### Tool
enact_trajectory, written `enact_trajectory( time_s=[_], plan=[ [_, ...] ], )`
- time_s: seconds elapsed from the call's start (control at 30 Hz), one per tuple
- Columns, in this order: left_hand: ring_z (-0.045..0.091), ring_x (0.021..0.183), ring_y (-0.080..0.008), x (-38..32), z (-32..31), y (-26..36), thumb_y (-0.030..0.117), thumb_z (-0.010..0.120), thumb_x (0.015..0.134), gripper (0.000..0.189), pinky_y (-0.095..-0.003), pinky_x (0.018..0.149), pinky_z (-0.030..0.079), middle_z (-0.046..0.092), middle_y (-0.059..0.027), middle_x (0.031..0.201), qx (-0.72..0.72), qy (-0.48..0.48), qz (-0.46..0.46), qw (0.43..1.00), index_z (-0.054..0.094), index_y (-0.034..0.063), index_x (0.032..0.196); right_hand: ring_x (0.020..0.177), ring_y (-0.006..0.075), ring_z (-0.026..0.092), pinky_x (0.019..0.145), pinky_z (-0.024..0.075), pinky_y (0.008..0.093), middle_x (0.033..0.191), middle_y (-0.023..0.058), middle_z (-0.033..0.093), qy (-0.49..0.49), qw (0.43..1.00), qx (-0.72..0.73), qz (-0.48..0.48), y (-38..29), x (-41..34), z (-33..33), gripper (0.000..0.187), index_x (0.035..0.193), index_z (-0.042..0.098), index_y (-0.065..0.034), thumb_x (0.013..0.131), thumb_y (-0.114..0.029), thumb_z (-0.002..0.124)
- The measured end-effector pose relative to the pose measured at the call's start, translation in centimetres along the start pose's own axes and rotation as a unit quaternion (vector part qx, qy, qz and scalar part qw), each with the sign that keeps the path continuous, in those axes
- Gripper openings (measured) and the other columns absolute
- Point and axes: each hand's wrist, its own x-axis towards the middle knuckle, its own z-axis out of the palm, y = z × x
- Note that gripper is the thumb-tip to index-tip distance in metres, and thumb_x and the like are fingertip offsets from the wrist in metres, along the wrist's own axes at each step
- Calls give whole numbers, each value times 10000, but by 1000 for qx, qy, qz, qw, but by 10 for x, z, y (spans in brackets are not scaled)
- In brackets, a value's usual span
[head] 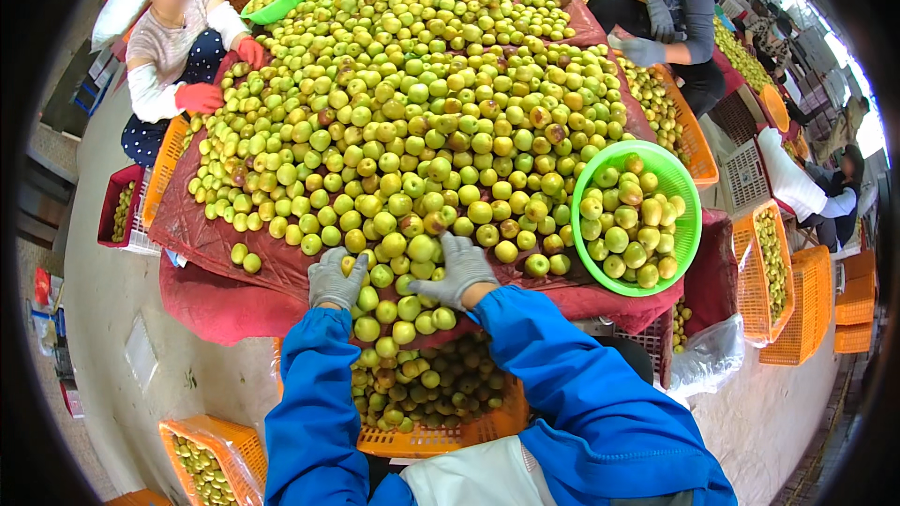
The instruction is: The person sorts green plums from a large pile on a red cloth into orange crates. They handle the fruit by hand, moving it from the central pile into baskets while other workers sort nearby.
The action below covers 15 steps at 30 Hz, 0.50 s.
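Note:
A broad heap of small yellow-green jujubes [436, 119], some with brown patches, covers a table spread with dark red cloth [232, 242]. At its near edge, my left hand [336, 277] in a grey glove rests against the left side of a narrow stream of fruit. Its thumb is held apart from the fingers. Facing it, my right hand [457, 270], also gloved, lies with spread fingers along the stream's right side. Neither hand grips a fruit. Fruits between them run over the table edge above an orange plastic crate [422, 439], which holds more jujubes, partly in shadow.
A green plastic basket [692, 225] with jujubes stands at the table's right corner. One person [176, 49] in red gloves sits at far left; another [668, 14] in grey gloves sits at far right. Filled orange crates [745, 274] and a clear plastic bag [706, 358] stand around.

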Motion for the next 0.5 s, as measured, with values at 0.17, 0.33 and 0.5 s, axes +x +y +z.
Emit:
enact_trajectory(
  time_s=[0.17, 0.33, 0.5],
  plan=[
    [592, 1154, -403, -19, -2, 3, 471, 671, 915, 514, -472, 1003, 446, 640, -193, 1281, -67, -48, 119, 990, 662, 93, 1263, 1263, 446, 475, 1094, 401, 478, 1463, 190, 462, -73, 995, 0, -61, -17, -2, 5, 1169, 1489, 382, -55, 606, -698, 798],
    [591, 1204, -319, -30, 16, -21, 360, 722, 919, 610, -407, 1041, 454, 613, -185, 1329, -327, -116, 76, 935, 532, 42, 1405, 1247, 462, 472, 1085, 418, 487, 1447, 158, 486, -102, 986, 24, -127, -32, -8, 21, 1110, 1471, 403, -96, 605, -651, 822],
    [663, 989, -206, -53, 4, -7, 278, 766, 902, 558, -345, 913, 529, 703, -130, 1119, -360, -186, 91, 910, 569, -7, 1339, 1210, 366, 530, 1006, 487, 478, 1322, 142, 595, -151, 981, 20, -124, -63, -45, 23, 917, 1334, 477, -98, 642, -585, 830]
  ],
)
